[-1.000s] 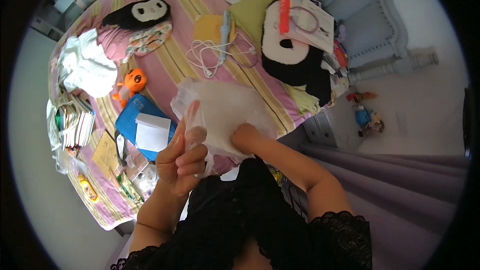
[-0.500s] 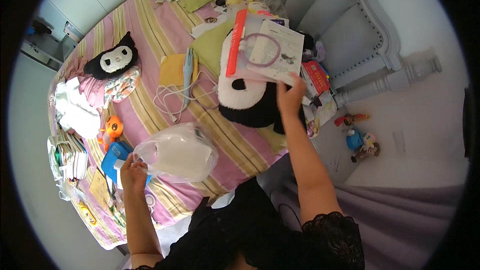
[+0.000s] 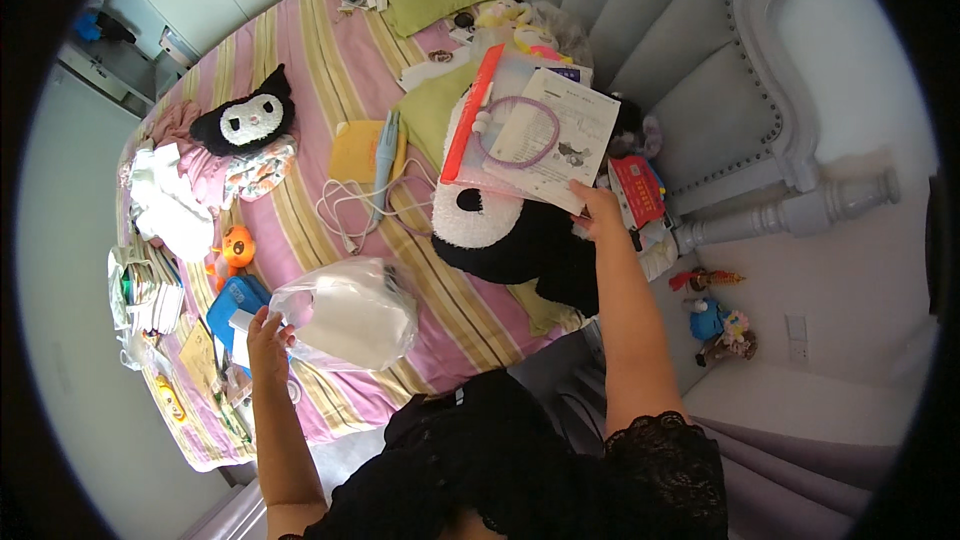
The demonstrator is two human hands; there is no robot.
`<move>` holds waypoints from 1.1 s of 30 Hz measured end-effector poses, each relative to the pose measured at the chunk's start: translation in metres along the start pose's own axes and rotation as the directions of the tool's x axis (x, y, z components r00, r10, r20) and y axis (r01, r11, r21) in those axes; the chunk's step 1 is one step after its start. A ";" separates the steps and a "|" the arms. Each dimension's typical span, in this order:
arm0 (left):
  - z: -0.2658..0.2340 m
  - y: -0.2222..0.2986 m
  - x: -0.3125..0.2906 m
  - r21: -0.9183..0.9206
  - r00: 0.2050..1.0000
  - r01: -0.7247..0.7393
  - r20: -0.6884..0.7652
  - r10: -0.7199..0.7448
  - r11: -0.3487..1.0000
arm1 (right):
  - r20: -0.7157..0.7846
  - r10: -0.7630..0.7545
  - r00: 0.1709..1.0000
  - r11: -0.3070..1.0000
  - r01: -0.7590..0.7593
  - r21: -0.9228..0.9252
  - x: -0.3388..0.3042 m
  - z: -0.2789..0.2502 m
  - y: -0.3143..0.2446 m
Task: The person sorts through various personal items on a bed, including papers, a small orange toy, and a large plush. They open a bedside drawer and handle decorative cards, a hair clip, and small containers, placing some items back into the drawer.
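Note:
My left hand (image 3: pixel 268 342) is closed on the gathered edge of a clear plastic bag (image 3: pixel 385 340), which has something white and flat-sided inside and hangs over the near edge of the bed. My right hand (image 3: pixel 600 212) pinches the near corner of a printed paper sheet (image 3: pixel 575 120). That sheet overlaps a clear pouch (image 3: pixel 510 90) with a red edge strip, and a purple ring-shaped band (image 3: pixel 553 140) lies across both. Beneath them is a large black-and-white plush toy (image 3: pixel 478 228), partly covered.
A striped bed (image 3: pixel 320 60) carries a light-blue wand-shaped appliance (image 3: pixel 384 162) with a white cord, a yellow pouch (image 3: pixel 352 148), a black plush head (image 3: pixel 250 118), an orange toy (image 3: pixel 238 245) and a blue case (image 3: pixel 228 308). A grey headboard (image 3: pixel 690 30) borders the right side.
My right hand and the paper, with the pouch and purple band, have come slightly nearer to me. The left hand still holds the bag. The whole view has shifted a little.

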State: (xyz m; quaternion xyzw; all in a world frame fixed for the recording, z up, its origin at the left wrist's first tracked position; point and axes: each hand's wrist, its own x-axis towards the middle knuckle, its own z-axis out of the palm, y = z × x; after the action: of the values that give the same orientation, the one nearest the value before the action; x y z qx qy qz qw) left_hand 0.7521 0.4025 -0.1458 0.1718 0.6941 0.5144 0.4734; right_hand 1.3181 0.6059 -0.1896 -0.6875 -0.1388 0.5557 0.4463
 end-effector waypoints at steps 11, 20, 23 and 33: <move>0.246 0.033 0.019 0.386 0.579 -0.815 0.551 0.600 0.432 | -0.015 -0.353 0.935 0.819 0.302 -0.488 0.073 0.005 -0.029; 0.436 0.015 0.104 0.507 0.857 -0.443 0.483 0.182 0.740 | 0.263 -0.528 0.807 0.054 0.341 -0.939 0.020 0.065 -0.043; 0.448 -0.003 0.130 0.455 0.833 -0.435 0.531 0.155 0.777 | 0.447 -0.666 0.597 -0.197 0.438 -0.877 0.023 0.075 -0.023; 0.444 -0.033 0.151 0.429 0.850 -0.295 0.525 0.030 0.854 | -0.019 -0.602 0.798 0.377 0.263 -0.888 0.063 0.043 -0.060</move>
State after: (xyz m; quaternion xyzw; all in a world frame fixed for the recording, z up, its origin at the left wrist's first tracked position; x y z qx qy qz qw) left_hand 1.0561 0.7437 -0.2576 0.4746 0.6375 0.2964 0.5295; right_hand 1.3199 0.7025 -0.1832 -0.8358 -0.4915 0.1453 0.1969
